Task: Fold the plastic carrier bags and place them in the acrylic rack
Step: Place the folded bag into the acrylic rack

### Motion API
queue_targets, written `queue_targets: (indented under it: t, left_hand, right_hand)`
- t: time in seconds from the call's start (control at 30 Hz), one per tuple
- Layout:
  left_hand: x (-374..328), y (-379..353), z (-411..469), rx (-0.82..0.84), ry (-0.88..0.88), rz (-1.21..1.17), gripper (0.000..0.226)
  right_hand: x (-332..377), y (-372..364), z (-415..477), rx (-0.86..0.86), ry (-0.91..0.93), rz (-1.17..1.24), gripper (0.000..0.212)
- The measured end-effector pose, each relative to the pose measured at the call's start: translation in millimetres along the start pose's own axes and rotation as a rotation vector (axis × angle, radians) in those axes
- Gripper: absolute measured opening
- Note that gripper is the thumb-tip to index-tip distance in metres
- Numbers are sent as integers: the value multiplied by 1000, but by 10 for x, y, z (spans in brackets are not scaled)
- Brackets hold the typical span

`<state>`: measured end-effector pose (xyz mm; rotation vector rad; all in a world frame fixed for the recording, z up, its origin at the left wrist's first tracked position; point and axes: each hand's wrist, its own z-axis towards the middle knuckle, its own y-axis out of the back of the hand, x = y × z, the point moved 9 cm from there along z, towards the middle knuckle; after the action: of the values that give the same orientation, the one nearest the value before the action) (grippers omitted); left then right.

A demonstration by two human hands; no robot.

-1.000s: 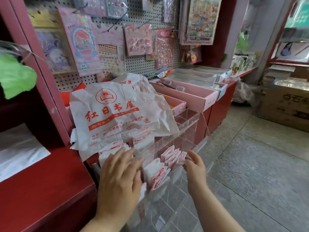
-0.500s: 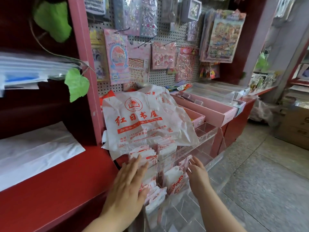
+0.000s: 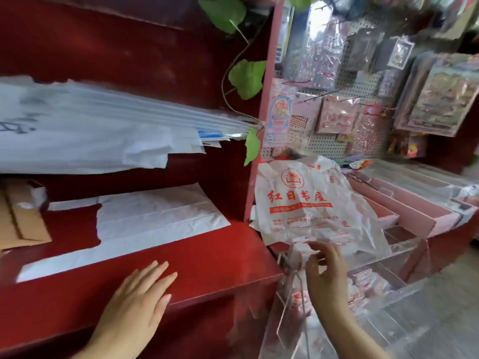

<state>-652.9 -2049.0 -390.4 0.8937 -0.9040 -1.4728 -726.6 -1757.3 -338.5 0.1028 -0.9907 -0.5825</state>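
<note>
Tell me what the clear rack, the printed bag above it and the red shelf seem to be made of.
Clear rack: rigid transparent plastic, likely acrylic; glossy see-through panels with bright edges. Printed bag: thin white plastic film, crinkled, slightly translucent, red print. Red shelf: probably painted wood or board; opaque, smooth, faint sheen.

1. The left hand [image 3: 137,304] is lying palm down, with its fingers stretching straight and close together, pointing up and to the right.
2. The right hand [image 3: 327,272] is reaching forward, its fingers curling loosely; blur is hiding whether they are pinching anything.
</note>
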Motion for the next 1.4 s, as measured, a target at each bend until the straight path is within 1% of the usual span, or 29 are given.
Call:
queue_targets:
  t: [0.03, 0.07, 0.1, 0.13, 0.2, 0.3, 0.4, 0.5, 0.57, 0.6, 0.63, 0.67, 0.77, 0.87, 0.93, 1.03, 1.13, 1.17, 1.23, 1.3, 1.37, 1.4]
  left_hand:
    - [181, 30, -95, 11, 31, 21, 71]
    - [327, 54, -178, 11, 56, 36, 72]
    - [437, 63, -235, 22, 75, 50, 73]
    - [512, 52, -271, 29, 89, 66, 75]
    - [584, 20, -298, 42, 122, 60, 78]
    - [588, -20, -297, 50, 125, 20, 79]
    - [635, -53, -348, 78, 113, -60, 72]
    - [670, -82, -404, 58, 98, -100, 59]
    - [664, -73, -394, -4, 71, -109, 53]
    - [649, -52, -373, -46, 48, -116, 48]
    - [648, -34, -343, -64, 33, -134, 47]
    - [653, -31, -313, -71, 22, -157, 51]
    - [715, 82, -229, -70, 5, -148, 58]
    - [784, 195, -218, -83, -4, -121, 64]
    - [853, 183, -219, -44, 5, -71, 73]
    - [982, 84, -281, 148, 98, 14, 94]
    - [1075, 38, -384, 218, 155, 55, 107]
    - [1101, 16, -409, 231, 160, 70, 110]
    - [1100, 25, -433, 206, 126, 62, 119]
    - [1086, 84, -457, 186, 104, 9, 120]
    - [1080, 130, -497, 210, 87, -38, 115]
    - [1038, 203, -504, 230, 65, -40, 109]
  right_hand:
    - [222, -226, -50, 98, 70, -8, 27]
    - [375, -501, -126, 226, 101, -23, 23]
    - [494, -777, -214, 354, 125, -68, 28]
    - [615, -1021, -304, 445, 184, -133, 35]
    - [842, -1446, -443, 544, 362, -273, 42]
    - [946, -2030, -521, 769, 442, -443, 48]
    - [963, -2440, -404, 878, 442, -634, 60]
    - [928, -2763, -385, 940, 412, -704, 63]
    - [899, -2907, -409, 940, 390, -678, 61]
    - [894, -2934, -437, 921, 383, -656, 60]
    - [917, -2937, -461, 893, 388, -638, 58]
    - [926, -2913, -498, 859, 404, -638, 58]
    - [1079, -2693, -614, 687, 489, -590, 71]
    - [1145, -2489, -830, 630, 574, -502, 48]
    - [1134, -2392, -995, 640, 632, -453, 42]
    - [1170, -2213, -1180, 578, 796, -403, 41]
    - [1261, -2071, -1356, 580, 964, -264, 37]
    - [1270, -2038, -1397, 569, 1010, -253, 37]
    - [1197, -1981, -1388, 556, 1048, -313, 37]
    - [1044, -1926, -1278, 576, 1039, -441, 43]
    - [846, -1911, -1126, 694, 993, -620, 67]
    - [751, -1895, -1047, 759, 952, -694, 77]
